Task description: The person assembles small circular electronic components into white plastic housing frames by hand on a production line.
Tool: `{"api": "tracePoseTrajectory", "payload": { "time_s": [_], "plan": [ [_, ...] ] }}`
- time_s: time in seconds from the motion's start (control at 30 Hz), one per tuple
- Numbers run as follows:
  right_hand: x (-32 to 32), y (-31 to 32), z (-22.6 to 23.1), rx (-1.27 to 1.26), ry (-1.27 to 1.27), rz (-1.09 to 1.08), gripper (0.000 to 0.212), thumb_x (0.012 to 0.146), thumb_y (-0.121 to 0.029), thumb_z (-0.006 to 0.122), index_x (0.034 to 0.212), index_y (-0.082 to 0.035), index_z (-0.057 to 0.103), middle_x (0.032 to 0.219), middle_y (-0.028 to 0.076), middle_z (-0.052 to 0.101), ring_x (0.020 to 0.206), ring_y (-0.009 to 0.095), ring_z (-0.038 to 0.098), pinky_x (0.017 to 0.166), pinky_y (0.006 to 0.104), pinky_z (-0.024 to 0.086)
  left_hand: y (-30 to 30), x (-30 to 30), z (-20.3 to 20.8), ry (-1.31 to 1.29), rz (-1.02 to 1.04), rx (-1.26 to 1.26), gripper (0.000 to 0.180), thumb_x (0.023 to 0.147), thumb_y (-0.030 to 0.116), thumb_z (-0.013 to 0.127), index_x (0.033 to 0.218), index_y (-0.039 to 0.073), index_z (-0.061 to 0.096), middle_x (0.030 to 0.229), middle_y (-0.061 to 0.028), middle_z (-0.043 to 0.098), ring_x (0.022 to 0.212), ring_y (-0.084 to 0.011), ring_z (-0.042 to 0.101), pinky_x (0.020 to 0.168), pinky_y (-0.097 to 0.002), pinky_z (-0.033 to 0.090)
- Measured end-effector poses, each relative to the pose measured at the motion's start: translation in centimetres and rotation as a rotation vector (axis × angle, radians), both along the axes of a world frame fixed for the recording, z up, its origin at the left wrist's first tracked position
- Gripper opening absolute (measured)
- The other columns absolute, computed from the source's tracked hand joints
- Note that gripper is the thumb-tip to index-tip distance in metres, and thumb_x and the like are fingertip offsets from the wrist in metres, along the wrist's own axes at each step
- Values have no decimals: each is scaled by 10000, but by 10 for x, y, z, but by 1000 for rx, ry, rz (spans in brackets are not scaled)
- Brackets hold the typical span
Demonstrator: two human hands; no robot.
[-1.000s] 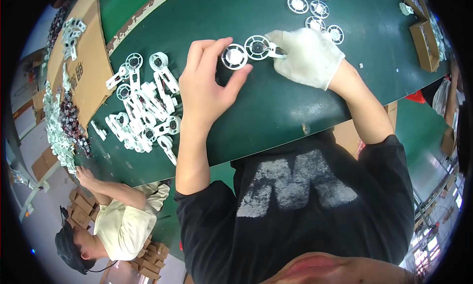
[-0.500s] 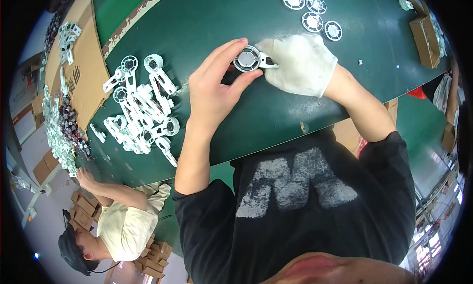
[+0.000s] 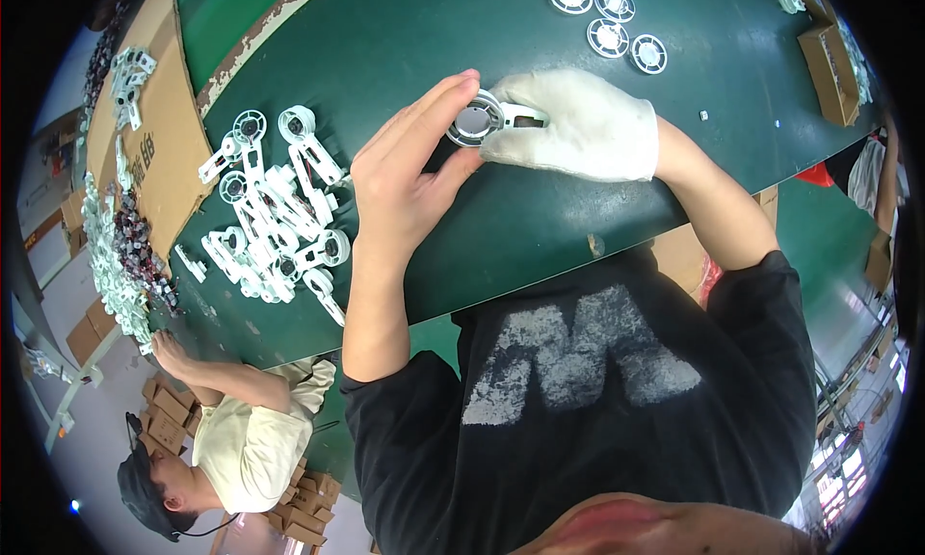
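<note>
Between my hands, above the green table, is a white plastic part (image 3: 474,121) with a round ringed head, a grey disc at its centre and a short slotted arm. My bare left hand (image 3: 409,165) curls around the left side of the head, thumb below and fingers above. My right hand (image 3: 583,126), in a white glove, closes on the head's right side and the slotted arm; its fingertips are partly hidden. To the left lies a pile of similar white arms with round heads (image 3: 275,218). Several spoked wheel-like discs (image 3: 608,38) lie at the far right.
A cardboard sheet (image 3: 169,141) at the left carries more white parts. An open cardboard box (image 3: 827,73) stands at the right edge. Near the table's left end, a co-worker's hand (image 3: 171,353) reaches to a heap of small white parts (image 3: 111,256). Tiny pieces (image 3: 703,116) lie at right.
Both hands and the part have shifted slightly left. My gloved hand has moved its grip further over the head, with the thumb now along its lower right side.
</note>
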State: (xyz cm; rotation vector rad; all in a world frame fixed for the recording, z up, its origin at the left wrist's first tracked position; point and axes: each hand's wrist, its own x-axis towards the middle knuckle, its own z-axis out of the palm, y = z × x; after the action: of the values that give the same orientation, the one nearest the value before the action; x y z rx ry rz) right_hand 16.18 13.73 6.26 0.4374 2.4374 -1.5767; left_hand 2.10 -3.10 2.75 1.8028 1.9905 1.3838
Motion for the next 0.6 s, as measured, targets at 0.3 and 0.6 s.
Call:
{"api": "tracePoseTrajectory", "payload": {
  "time_s": [0.3,0.6],
  "plan": [
    [0,-3,-3,15,74,4,468,928,-444,640,1018,14,673,827,212,687,788,368,686,741,429,533,0,1,0,86,21,15,658,587,-2,836,1229,38,697,1205,-118,735,985,-277,732,841,-333,591],
    [3,-15,-24,138,221,-60,429,980,-477,593,1088,-75,697,815,185,709,801,386,705,735,463,552,1,11,0,-610,-217,76,716,834,-5,680,1497,3,408,1390,-190,622,1178,-281,642,955,-367,532]
  ]
}}
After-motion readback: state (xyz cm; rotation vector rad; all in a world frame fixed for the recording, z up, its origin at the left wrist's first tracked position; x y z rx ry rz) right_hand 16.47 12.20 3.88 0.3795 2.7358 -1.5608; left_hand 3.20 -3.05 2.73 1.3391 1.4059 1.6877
